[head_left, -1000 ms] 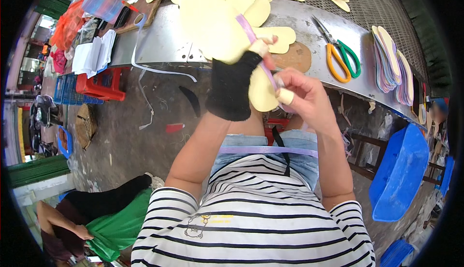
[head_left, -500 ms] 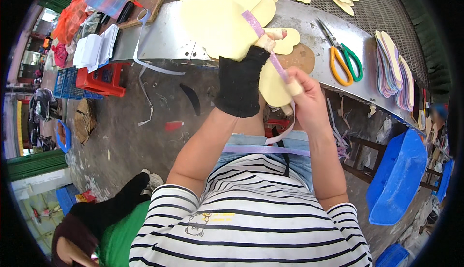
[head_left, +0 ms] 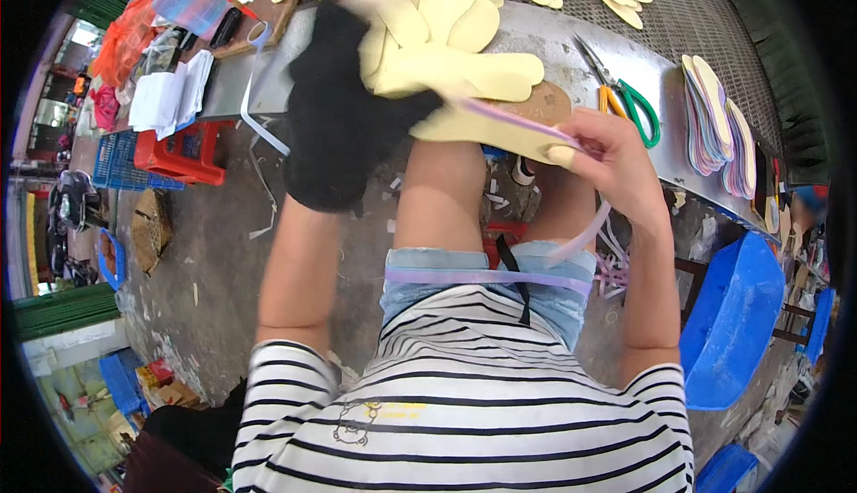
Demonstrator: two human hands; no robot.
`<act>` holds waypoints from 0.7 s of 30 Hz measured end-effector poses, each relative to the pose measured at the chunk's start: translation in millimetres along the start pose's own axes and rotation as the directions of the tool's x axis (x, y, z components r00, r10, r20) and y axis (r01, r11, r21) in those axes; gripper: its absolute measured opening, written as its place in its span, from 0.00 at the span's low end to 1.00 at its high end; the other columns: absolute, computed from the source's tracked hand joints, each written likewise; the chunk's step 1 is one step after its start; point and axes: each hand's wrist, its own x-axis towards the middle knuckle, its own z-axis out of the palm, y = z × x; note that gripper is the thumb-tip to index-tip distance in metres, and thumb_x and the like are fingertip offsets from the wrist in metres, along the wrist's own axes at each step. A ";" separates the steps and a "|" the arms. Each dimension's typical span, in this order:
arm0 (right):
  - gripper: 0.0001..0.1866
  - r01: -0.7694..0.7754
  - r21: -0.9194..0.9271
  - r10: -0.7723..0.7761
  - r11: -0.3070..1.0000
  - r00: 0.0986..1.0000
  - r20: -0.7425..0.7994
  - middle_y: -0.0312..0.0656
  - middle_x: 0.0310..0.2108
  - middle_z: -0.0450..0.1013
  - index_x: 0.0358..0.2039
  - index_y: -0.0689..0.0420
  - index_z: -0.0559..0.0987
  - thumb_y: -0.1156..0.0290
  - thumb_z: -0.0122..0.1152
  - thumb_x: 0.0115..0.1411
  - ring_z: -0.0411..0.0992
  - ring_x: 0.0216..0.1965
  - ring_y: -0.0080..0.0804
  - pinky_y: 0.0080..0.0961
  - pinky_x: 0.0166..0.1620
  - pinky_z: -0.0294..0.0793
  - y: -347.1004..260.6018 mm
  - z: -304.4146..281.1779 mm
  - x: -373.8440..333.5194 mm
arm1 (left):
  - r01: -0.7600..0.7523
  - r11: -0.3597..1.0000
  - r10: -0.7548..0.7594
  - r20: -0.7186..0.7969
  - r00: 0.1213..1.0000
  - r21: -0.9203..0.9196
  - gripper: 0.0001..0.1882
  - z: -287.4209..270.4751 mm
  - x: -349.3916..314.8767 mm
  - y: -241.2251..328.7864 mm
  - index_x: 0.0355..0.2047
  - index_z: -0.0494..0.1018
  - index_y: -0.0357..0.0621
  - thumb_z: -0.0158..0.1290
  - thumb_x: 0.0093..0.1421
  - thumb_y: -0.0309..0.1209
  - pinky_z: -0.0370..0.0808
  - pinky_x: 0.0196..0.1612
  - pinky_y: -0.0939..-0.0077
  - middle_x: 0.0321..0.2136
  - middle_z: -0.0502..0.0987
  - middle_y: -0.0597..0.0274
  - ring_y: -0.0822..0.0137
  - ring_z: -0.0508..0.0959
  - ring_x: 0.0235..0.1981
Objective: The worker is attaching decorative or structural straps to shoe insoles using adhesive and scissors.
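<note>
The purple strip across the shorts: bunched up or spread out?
Spread out: the strip runs almost straight across the shorts.

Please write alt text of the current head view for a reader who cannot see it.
The right hand pinches a pale yellow insole with a purple strip along its upper edge; the left hand, black-gloved and blurred, is at the insole's other end. More insoles lie heaped on the metal table beyond, left of scissors with orange and green handles.

We can read no words or numbers clearly. On the black-and-white striped shirt [head_left: 500, 417] at the lower middle, we see small yellow lettering [head_left: 393, 411], too tiny to make out, beside a dark-outlined cartoon figure [head_left: 351, 426].
</note>
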 end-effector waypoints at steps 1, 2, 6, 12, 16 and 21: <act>0.06 -0.008 -0.001 0.008 1.000 1.000 0.003 0.32 0.21 0.70 0.30 0.62 0.77 0.73 0.60 0.51 0.66 0.24 0.17 0.16 0.27 0.64 -9.0 0.7 1.0 | -0.124 0.992 0.110 0.317 0.942 0.024 0.26 1.6 7.2 14.0 0.39 0.71 0.38 0.63 0.38 0.33 0.73 0.37 0.67 0.36 0.73 0.51 0.53 0.75 0.34; 0.09 0.127 -0.113 -0.118 0.985 0.990 0.076 0.33 0.21 0.69 0.29 0.63 0.76 0.73 0.62 0.48 0.65 0.23 0.18 0.16 0.27 0.63 -24.4 5.8 9.2 | -0.201 0.980 0.170 0.473 0.864 0.014 0.22 7.7 9.1 24.2 0.35 0.74 0.40 0.61 0.38 0.37 0.73 0.35 0.64 0.35 0.73 0.51 0.52 0.75 0.34; 0.14 0.198 -0.062 -0.189 0.978 0.974 0.126 0.30 0.20 0.68 0.30 0.62 0.76 0.71 0.68 0.42 0.62 0.21 0.17 0.16 0.24 0.60 -43.8 5.0 16.3 | 0.120 0.993 -0.033 0.955 0.296 -0.003 0.17 26.6 4.9 16.5 0.28 0.74 0.40 0.55 0.46 0.43 0.71 0.27 0.64 0.17 0.75 0.53 0.55 0.76 0.21; 0.10 -0.155 0.170 0.121 0.973 0.973 0.196 0.30 0.21 0.69 0.29 0.60 0.75 0.71 0.64 0.48 0.66 0.23 0.13 0.10 0.24 0.64 -35.5 -59.9 21.1 | 0.320 0.944 0.009 0.971 0.239 -0.087 0.16 15.4 -0.1 29.0 0.34 0.73 0.38 0.52 0.52 0.39 0.70 0.29 0.69 0.19 0.74 0.53 0.60 0.75 0.22; 0.08 -0.147 0.338 0.142 0.929 0.989 0.041 0.28 0.21 0.69 0.29 0.61 0.75 0.74 0.63 0.49 0.64 0.22 0.10 0.08 0.24 0.61 -47.7 -55.4 4.9 | 0.592 0.738 -0.057 0.844 0.534 -0.324 0.18 -2.3 -11.9 35.4 0.40 0.72 0.36 0.49 0.56 0.39 0.71 0.37 0.72 0.28 0.77 0.53 0.61 0.77 0.30; 0.07 -0.036 0.500 0.133 0.866 0.978 -0.159 0.33 0.25 0.72 0.31 0.64 0.75 0.78 0.61 0.50 0.68 0.25 0.14 0.10 0.29 0.65 -40.7 -20.2 -27.6 | 0.803 0.443 -0.185 0.836 0.517 -0.398 0.14 -8.5 -8.8 49.5 0.35 0.74 0.33 0.51 0.58 0.35 0.71 0.34 0.79 0.27 0.77 0.60 0.76 0.73 0.28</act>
